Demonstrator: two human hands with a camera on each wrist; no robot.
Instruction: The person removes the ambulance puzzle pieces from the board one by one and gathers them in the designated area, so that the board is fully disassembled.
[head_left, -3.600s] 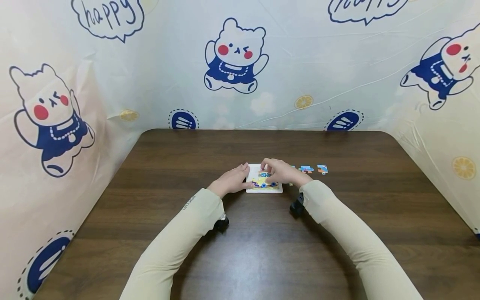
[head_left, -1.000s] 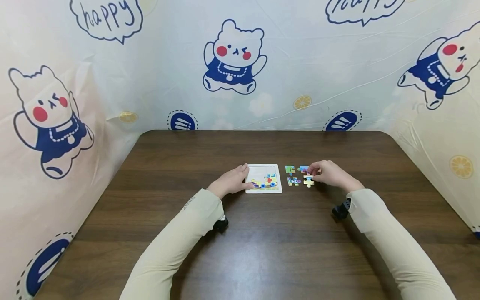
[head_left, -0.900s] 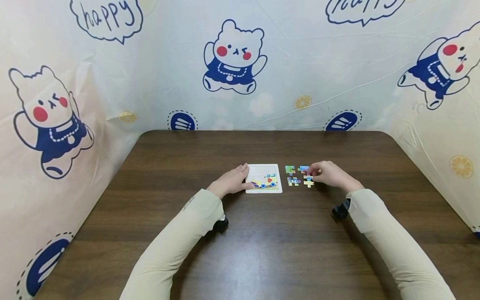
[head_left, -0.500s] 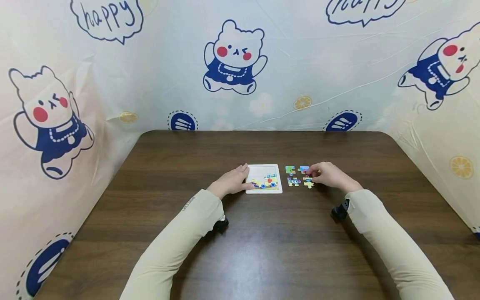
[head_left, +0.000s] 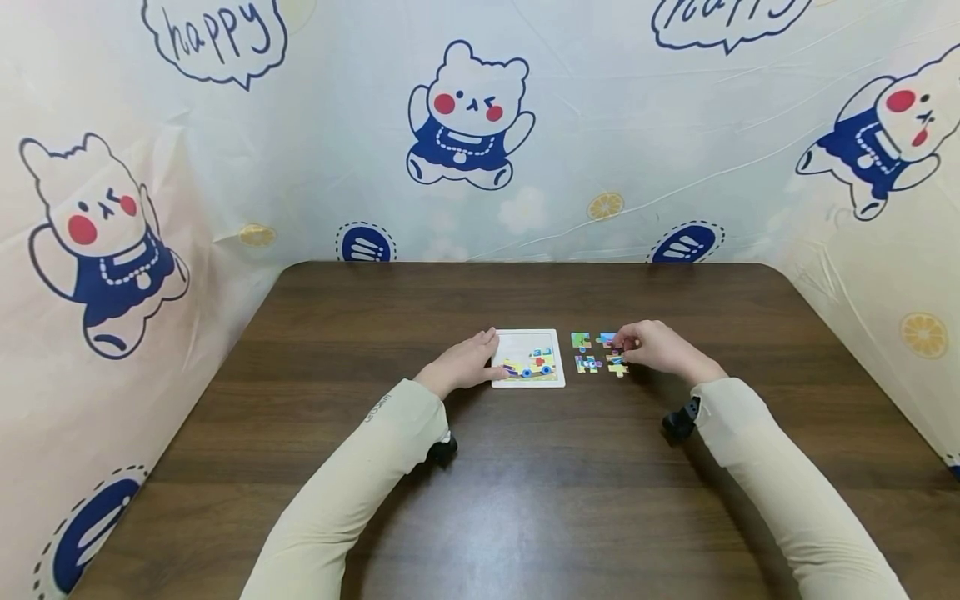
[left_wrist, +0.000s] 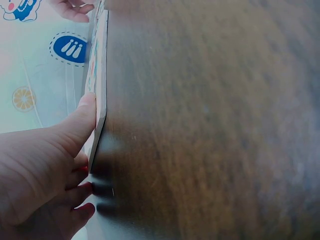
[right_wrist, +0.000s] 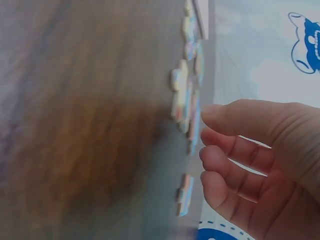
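Observation:
A white-framed jigsaw board (head_left: 527, 335) lies on the table, its lower part showing a yellow vehicle with blue wheels and its upper part plain white. My left hand (head_left: 462, 362) rests at its left side; in the left wrist view the thumb (left_wrist: 82, 117) presses on the board's face and the other fingers lie at its left edge. To the board's right are several loose jigsaw pieces, among them a green one (head_left: 581, 340) and a yellow one (head_left: 617, 369). Just over the rightmost pieces hovers my right hand (head_left: 658, 346), fingers loosely bent; the right wrist view shows nothing between them.
The pieces and board lie on a dark wooden table (head_left: 480, 483) with rounded far corners. Behind it hangs a pale curtain (head_left: 570, 125) with printed cartoon bears. Black wrist cameras sit under both sleeves.
Since the oldest frame, my right hand has moved from over the board to the loose pieces at its right. Over the last second it has shifted only slightly. The left hand has stayed put.

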